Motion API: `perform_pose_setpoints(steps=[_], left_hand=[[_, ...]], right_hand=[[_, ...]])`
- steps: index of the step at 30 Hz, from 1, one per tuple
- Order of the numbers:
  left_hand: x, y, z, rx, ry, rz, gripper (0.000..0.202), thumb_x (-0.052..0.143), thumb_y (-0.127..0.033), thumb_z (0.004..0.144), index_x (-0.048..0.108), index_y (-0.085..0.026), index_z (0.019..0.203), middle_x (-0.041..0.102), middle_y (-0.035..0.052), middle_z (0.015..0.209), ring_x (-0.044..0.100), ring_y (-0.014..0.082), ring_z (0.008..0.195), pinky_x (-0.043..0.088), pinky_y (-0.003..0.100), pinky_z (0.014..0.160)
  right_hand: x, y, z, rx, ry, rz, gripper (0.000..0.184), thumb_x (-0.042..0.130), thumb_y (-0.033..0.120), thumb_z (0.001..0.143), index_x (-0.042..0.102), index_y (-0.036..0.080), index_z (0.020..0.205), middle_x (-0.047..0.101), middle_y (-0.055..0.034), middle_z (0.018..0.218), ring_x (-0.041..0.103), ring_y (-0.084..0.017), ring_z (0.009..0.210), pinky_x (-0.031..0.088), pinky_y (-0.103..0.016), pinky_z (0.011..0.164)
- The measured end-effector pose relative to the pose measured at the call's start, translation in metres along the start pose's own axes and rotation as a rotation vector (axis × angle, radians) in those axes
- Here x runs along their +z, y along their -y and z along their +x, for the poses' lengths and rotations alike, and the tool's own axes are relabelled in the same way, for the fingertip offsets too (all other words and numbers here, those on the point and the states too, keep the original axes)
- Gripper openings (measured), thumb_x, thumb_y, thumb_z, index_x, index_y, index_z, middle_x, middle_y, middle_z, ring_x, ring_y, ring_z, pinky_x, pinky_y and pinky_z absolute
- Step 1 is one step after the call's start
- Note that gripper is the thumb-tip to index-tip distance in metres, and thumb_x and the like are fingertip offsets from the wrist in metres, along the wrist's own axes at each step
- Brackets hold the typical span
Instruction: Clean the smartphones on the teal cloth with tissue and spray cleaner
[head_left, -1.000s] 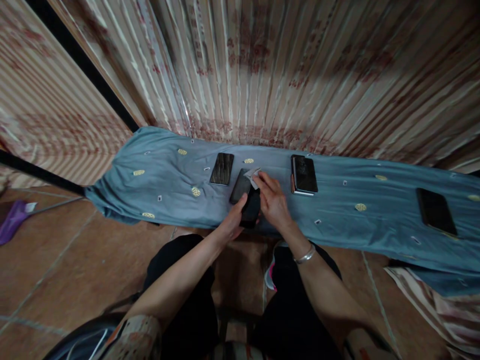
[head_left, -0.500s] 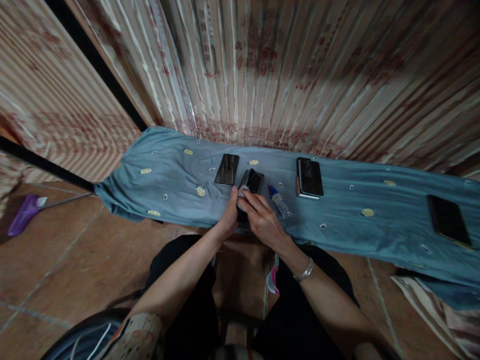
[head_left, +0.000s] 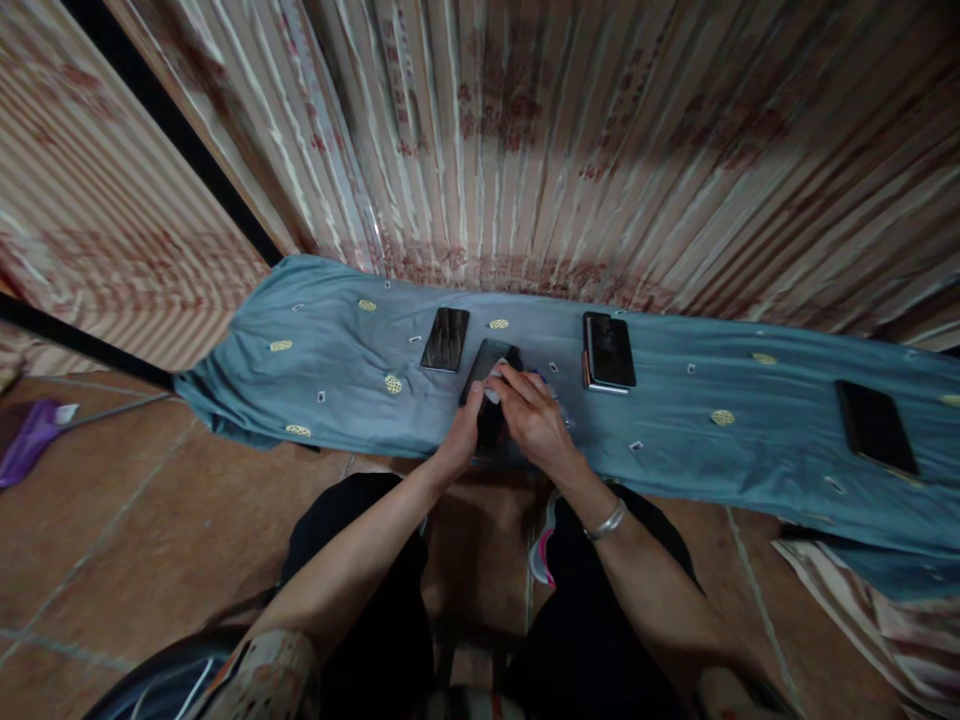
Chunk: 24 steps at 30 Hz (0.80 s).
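A dark phone (head_left: 491, 425) is held over the near edge of a blue-grey cloth (head_left: 337, 390). My left hand (head_left: 459, 445) grips its left side. My right hand (head_left: 532, 420) is closed on a small pale wipe (head_left: 493, 385) and presses it on the phone's screen. A second dark phone (head_left: 484, 360) lies just beyond, partly under the held one. A small bottle (head_left: 551, 392) with a blue cap lies behind my right hand, mostly hidden.
On the cloth lie another phone (head_left: 445, 339) to the left, a stack of phones (head_left: 608, 350) to the right and one phone (head_left: 876, 428) far right. A striped curtain (head_left: 525, 150) hangs behind. A purple mop head (head_left: 26, 440) lies on the tiled floor.
One second ago my right hand held the wipe up beyond the phone. It has come down onto the screen and now covers the small bottle seen half a second ago.
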<state>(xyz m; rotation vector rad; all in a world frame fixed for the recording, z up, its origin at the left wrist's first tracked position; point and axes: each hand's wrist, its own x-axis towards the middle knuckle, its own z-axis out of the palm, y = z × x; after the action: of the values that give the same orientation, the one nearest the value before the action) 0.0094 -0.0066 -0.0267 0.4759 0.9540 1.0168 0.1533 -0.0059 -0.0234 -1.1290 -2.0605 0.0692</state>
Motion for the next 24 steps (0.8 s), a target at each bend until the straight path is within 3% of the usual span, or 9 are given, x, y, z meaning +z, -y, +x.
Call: perform_pose_setpoints(steps=[4,8,13,18,24], left_hand=[[-0.003,0.006,0.001,-0.047,-0.062,0.145,0.053,0.061,-0.057,0.103,0.079,-0.013,0.126,0.078,0.0056,0.072,0.075,0.0221,0.069,0.056,0.029,0.069],[-0.003,0.009,-0.003,-0.06,-0.006,0.22,0.048,0.067,-0.052,0.101,0.083,-0.009,0.117,0.076,0.0066,0.065,0.066,0.0199,0.052,0.053,0.032,0.063],[0.003,0.003,-0.012,-0.066,0.054,0.173,0.045,0.072,-0.053,0.098,0.083,-0.011,0.108,0.08,0.0083,0.073,0.075,0.0213,0.066,0.058,0.029,0.064],[0.009,-0.009,-0.021,-0.112,0.108,0.017,0.047,0.074,-0.054,0.096,0.08,-0.009,0.11,0.082,0.0127,0.083,0.081,0.0252,0.084,0.066,0.034,0.078],[0.015,-0.022,-0.027,-0.171,0.099,-0.118,0.044,0.057,-0.047,0.107,0.078,-0.011,0.12,0.085,0.015,0.097,0.082,0.0277,0.096,0.068,0.043,0.09]], right_hand=[[-0.004,-0.02,0.006,0.08,-0.045,0.023,0.043,0.043,0.023,0.11,0.075,0.025,0.14,0.071,-0.0122,0.148,0.067,-0.031,0.128,0.054,-0.053,0.117],[-0.008,-0.039,0.008,0.163,-0.114,0.046,0.044,0.042,0.027,0.109,0.074,0.024,0.14,0.072,-0.0122,0.147,0.068,-0.031,0.127,0.053,-0.055,0.116],[-0.01,-0.051,0.007,0.25,-0.181,0.097,0.042,0.046,0.03,0.105,0.078,0.023,0.131,0.08,-0.0124,0.133,0.073,-0.031,0.122,0.055,-0.056,0.114],[-0.006,-0.056,0.003,0.305,-0.218,0.137,0.039,0.052,0.027,0.097,0.084,0.023,0.119,0.083,-0.0117,0.125,0.076,-0.031,0.116,0.057,-0.055,0.112],[-0.002,-0.06,0.004,0.54,-0.243,0.326,0.033,0.061,0.033,0.092,0.087,0.026,0.112,0.088,-0.0043,0.104,0.081,-0.031,0.1,0.062,-0.053,0.104]])
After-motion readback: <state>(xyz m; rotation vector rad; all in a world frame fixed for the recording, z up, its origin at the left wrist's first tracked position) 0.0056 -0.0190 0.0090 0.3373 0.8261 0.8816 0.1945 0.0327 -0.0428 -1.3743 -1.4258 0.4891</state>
